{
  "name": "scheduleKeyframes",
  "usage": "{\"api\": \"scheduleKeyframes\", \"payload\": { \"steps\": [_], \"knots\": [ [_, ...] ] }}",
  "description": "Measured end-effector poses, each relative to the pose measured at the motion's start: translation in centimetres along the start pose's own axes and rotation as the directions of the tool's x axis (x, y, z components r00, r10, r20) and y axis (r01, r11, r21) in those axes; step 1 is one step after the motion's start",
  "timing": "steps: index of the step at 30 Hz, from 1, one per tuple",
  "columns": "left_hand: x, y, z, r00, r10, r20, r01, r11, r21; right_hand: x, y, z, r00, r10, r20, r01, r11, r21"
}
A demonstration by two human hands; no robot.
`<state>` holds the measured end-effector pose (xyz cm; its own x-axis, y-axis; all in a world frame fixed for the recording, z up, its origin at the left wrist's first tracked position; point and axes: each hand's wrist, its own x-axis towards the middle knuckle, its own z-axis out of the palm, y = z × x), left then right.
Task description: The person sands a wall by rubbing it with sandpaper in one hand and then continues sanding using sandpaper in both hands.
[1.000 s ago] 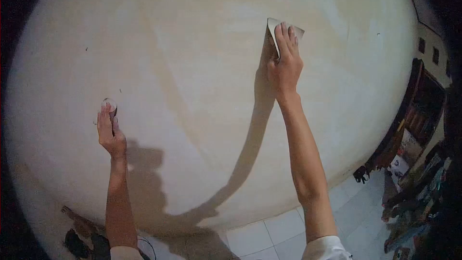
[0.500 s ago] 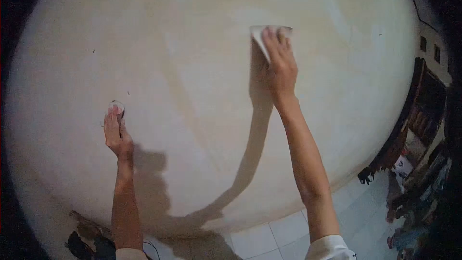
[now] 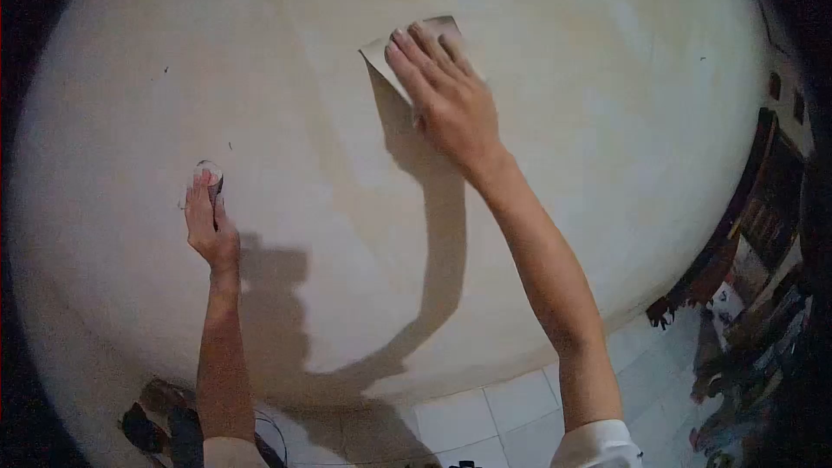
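A pale wall (image 3: 347,199) with faint yellowish streaks fills most of the view. High on it, my right hand (image 3: 446,95) presses a sheet of sandpaper (image 3: 442,28) flat under its fingers, with the sheet's left corner lifting off the surface. Lower at the left, my left hand (image 3: 211,221) rests against the wall over a small round whitish object (image 3: 208,170), its fingers close together on it. Whether that object is fixed to the wall or held, I cannot tell.
Light floor tiles (image 3: 520,403) run along the wall's foot. Dark items (image 3: 160,420) lie at the lower left. On the right are a dark fringed cloth (image 3: 693,282) and a cluttered heap (image 3: 754,338). Shadows of the arms fall on the wall.
My right hand has moved left and slightly up with the sandpaper, and now tilts to the left. My left hand stays on the round object.
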<state>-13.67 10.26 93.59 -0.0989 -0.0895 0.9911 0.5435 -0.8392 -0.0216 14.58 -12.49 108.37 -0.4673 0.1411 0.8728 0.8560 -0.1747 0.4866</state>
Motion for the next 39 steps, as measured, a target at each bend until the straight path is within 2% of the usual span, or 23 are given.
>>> {"api": "scheduleKeyframes", "payload": {
  "steps": [2,4,5,8,9,12,15,16,19,20,23,24,25,27,28,29,31,32,33,35,36,38,39],
  "knots": [
    [0.1,0.0,-0.1,0.999,-0.026,0.033,0.026,1.000,0.003,0.2,1.3,0.0,1.000,0.015,-0.011,-0.015,1.000,-0.007],
    [-0.1,-0.2,0.2,0.999,-0.020,0.028,0.020,1.000,0.013,0.7,1.7,0.2,0.930,0.277,-0.240,-0.313,0.941,-0.128],
    [-0.2,-0.4,0.2,1.000,-0.014,0.026,0.013,1.000,0.024,0.6,1.2,0.6,0.932,0.273,-0.239,-0.308,0.943,-0.123],
    [0.0,-0.1,0.2,1.000,-0.025,-0.011,0.025,1.000,0.001,0.5,-1.6,0.7,0.998,-0.043,-0.054,0.043,0.999,0.010],
    [-0.1,0.0,0.0,1.000,-0.025,-0.007,0.025,1.000,0.001,0.6,-1.2,0.3,0.998,-0.040,-0.052,0.041,0.999,0.012],
    [-0.1,-0.3,0.0,0.998,-0.052,0.041,0.051,0.998,0.025,0.9,2.1,-0.7,0.944,0.288,-0.161,-0.291,0.957,0.002],
    [-0.3,-0.8,0.0,0.999,-0.022,0.037,0.022,1.000,0.015,0.1,0.6,0.4,0.975,0.199,-0.101,-0.206,0.977,-0.055],
    [-0.2,-0.6,0.0,0.999,-0.039,0.029,0.039,0.999,0.010,0.0,0.2,0.4,0.998,0.055,0.003,-0.055,0.998,-0.028],
    [-0.2,-0.5,0.2,0.999,-0.036,0.017,0.036,0.999,-0.008,-0.2,1.6,-0.8,0.999,-0.014,0.029,0.014,1.000,0.005],
    [-0.2,-0.6,0.2,1.000,-0.011,0.006,0.012,1.000,-0.013,-0.5,2.2,-0.4,0.991,0.121,-0.054,-0.123,0.992,-0.033],
    [-0.3,-0.7,0.2,0.999,-0.035,0.025,0.035,0.999,0.028,-1.1,1.0,-0.4,0.977,0.207,-0.056,-0.211,0.973,-0.092],
    [-0.1,-0.6,0.2,0.999,-0.034,0.026,0.033,0.999,0.024,-1.5,0.5,-0.4,0.993,0.114,-0.009,-0.115,0.993,-0.035],
    [0.0,-0.5,0.1,0.999,-0.037,0.020,0.037,0.999,0.008,-1.8,0.5,-0.8,0.993,0.115,-0.005,-0.115,0.993,-0.039],
    [-0.1,-0.4,0.2,0.999,-0.040,0.013,0.040,0.999,-0.007,-2.6,1.2,-1.8,0.996,-0.011,0.092,0.013,0.999,-0.030],
    [-0.2,-0.6,0.3,0.999,-0.045,0.007,0.046,0.999,-0.004,-3.1,2.3,-1.7,0.995,0.098,0.023,-0.097,0.995,-0.036],
    [-0.3,-0.8,0.4,0.999,-0.052,0.000,0.052,0.999,0.001,-3.6,2.5,-1.4,0.995,0.097,0.023,-0.096,0.995,-0.034],
    [-0.3,-0.6,0.1,0.998,-0.055,0.017,0.054,0.998,0.020,-3.5,2.2,-1.3,0.927,0.350,-0.132,-0.367,0.920,-0.137],
    [0.0,-0.5,-0.1,0.998,-0.049,0.030,0.048,0.998,0.032,-4.1,1.3,-1.8,0.946,0.320,-0.043,-0.323,0.941,-0.099],
    [0.1,-0.6,0.1,0.998,-0.050,0.026,0.049,0.998,0.031,-4.3,0.8,-1.8,0.976,0.216,0.038,-0.212,0.973,-0.095],
    [-0.2,-0.8,0.3,1.000,-0.008,-0.006,0.008,1.000,-0.001,-5.0,0.0,-2.3,0.988,0.098,0.124,-0.094,0.995,-0.037],
    [-0.3,-0.8,0.2,1.000,-0.009,-0.004,0.009,1.000,-0.006,-5.4,0.4,-2.6,0.987,0.100,0.128,-0.096,0.995,-0.041],
    [-0.2,-0.8,0.1,0.999,-0.026,0.025,0.025,0.999,0.038,-6.5,1.7,-3.0,0.963,0.260,0.074,-0.252,0.963,-0.101],
    [-0.2,-0.9,0.2,0.999,-0.024,0.025,0.023,0.999,0.035,-6.8,1.4,-2.8,0.962,0.262,0.074,-0.253,0.962,-0.104]
  ]
}}
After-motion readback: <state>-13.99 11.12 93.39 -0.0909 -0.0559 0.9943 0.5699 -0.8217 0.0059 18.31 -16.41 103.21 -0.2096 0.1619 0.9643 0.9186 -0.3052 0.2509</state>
